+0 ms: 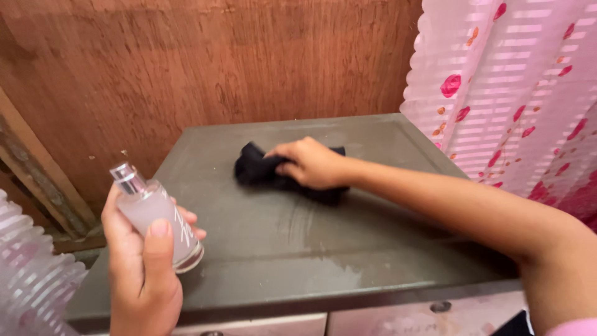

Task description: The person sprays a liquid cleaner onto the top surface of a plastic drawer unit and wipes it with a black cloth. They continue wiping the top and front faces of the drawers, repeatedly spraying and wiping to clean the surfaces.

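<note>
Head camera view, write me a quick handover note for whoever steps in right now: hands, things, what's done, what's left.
Left hand: gripping a small clear glass spray bottle with a silver nozzle, held upright over the front left corner.
Right hand: pressing a crumpled black cloth onto the grey-green cabinet top, near its middle back.
Done: streaky wipe marks and a damp patch show from the middle to the front edge.
Left: the back corners and left side look dull and unwiped, as far as can be told.

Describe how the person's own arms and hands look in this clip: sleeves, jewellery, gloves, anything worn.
Both hands are bare: no gloves, rings, watch or bracelets visible on the left hand or the right hand. The right forearm is uncovered up to the elbow, where a pink sleeve edge shows at the frame corner. The left wrist is cut off by the frame.
</note>
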